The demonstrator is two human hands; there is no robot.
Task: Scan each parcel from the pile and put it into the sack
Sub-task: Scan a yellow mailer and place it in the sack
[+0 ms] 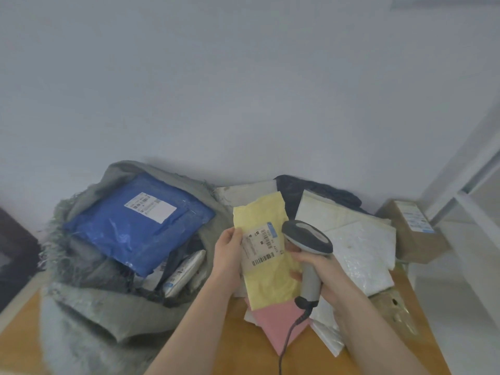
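My left hand [228, 253] pinches the edge of a flat yellow plastic parcel [266, 255], held up between both hands; its white label's barcode shows, but the print is too blurred to read. My right hand [320, 277] grips a grey handheld barcode scanner [307, 239], head beside the label. Left of my hands, the grey woven sack [89, 269] holds one blue parcel [135, 223] and others half hidden. The pile on the wooden bench [251, 355] overlaps too much to count.
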